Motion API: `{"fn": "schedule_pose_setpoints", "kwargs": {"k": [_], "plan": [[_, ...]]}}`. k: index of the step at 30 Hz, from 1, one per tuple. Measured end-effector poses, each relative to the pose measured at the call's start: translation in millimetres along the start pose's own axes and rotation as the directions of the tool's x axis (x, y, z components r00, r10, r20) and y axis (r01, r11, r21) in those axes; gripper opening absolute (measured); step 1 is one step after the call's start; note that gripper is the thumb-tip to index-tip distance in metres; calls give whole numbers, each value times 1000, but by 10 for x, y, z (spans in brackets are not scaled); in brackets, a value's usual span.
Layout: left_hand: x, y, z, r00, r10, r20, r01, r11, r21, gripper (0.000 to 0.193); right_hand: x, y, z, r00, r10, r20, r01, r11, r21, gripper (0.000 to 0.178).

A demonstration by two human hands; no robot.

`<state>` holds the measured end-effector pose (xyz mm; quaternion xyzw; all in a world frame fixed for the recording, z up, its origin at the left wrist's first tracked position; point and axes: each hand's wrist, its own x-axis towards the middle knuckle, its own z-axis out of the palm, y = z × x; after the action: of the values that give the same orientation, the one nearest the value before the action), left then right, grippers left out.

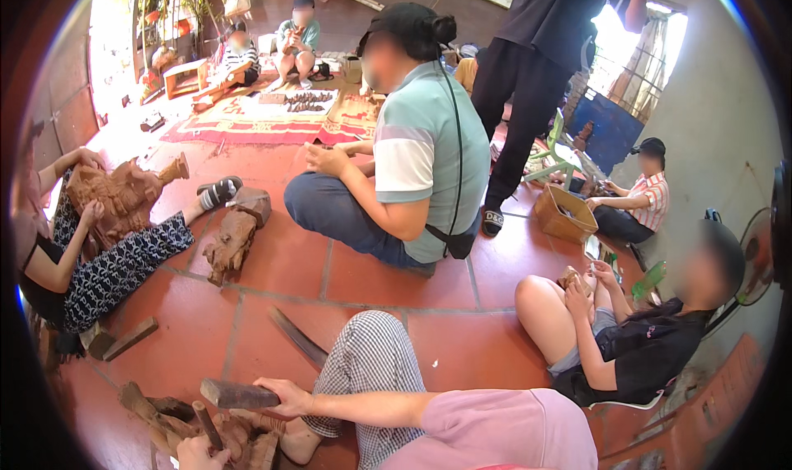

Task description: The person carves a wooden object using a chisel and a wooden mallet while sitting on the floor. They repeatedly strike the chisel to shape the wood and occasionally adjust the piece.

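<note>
My right hand is wrapped round the handle end of a dark wooden mallet, held out to the left above a brown wood carving. At the lower edge, my left hand grips an upright chisel close to the carving. The mallet head is apart from the chisel's top. The chisel's lower end is hidden by my fingers and the wood. My bare foot is beside the carving, under a checkered trouser leg.
A curved dark strip lies on the tiled floor ahead. Wood blocks lie left, and a rough carving farther off. Seated people surround me: one left with a large carving, one ahead, one right. A cardboard box stands beyond.
</note>
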<state>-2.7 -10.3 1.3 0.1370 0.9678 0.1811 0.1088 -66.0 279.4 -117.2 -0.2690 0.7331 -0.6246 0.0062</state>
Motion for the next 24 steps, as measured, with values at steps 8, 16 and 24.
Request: {"fn": "schedule_pose_setpoints", "kwargs": {"k": [8,16,24], "plan": [[30,75,-22,999,15,-35,-17,999,-37,22,33,183,-61,998,-13,-65,14,1000,15,38],[25,190,-160,996,-12,85,36,959,-281,17,11,253,-129,990,47,-134,-46,999,7,39],[-30,-79,-225,975,-70,-211,5,956,-295,47,191,160,-34,985,58,-161,-69,995,-67,27]]}}
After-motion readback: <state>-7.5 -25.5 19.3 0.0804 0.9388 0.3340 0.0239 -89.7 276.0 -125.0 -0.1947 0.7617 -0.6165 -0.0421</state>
